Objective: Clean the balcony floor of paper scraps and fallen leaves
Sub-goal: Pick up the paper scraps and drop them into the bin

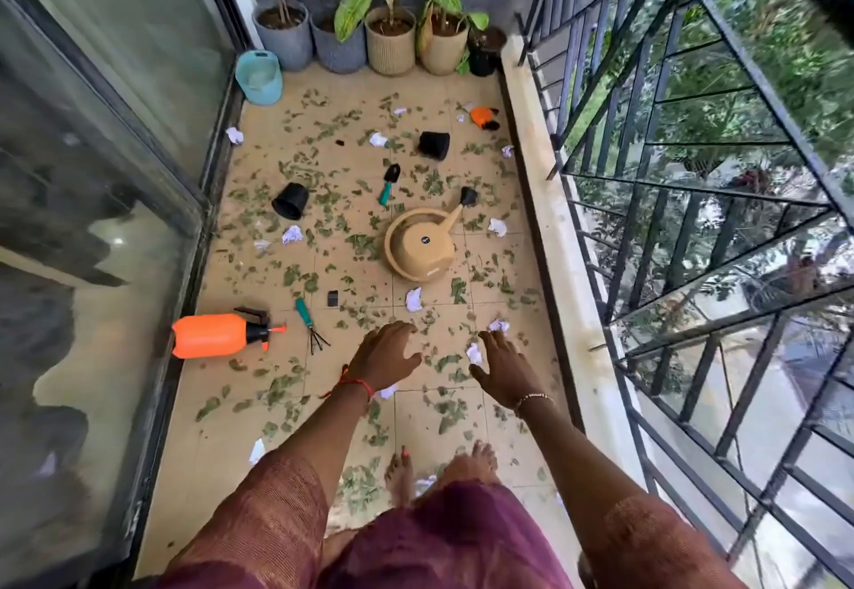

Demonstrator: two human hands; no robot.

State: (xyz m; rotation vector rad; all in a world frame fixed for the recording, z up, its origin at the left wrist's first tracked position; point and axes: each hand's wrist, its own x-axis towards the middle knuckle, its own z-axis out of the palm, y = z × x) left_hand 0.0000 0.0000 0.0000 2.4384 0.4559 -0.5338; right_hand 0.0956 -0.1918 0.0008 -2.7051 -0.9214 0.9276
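The beige tiled balcony floor [430, 422] is strewn with several green fallen leaves [446, 362] and crumpled white paper scraps, such as the paper scrap [413, 299]. My left hand [383, 357] and my right hand [503, 366] both reach forward above the floor, fingers spread and holding nothing. A paper scrap [474, 352] lies just left of my right hand, and another paper scrap [499, 325] shows at its fingertips. My bare feet [402, 473] stand on the tiles below.
A tan watering can [420, 246] lies tipped mid-floor. An orange sprayer [212, 334], hand rake [307, 318], trowel [388, 184] and black pots [291, 200] lie about. Potted plants [390, 38] line the far wall. A glass door stands left, a metal railing [647, 172] right.
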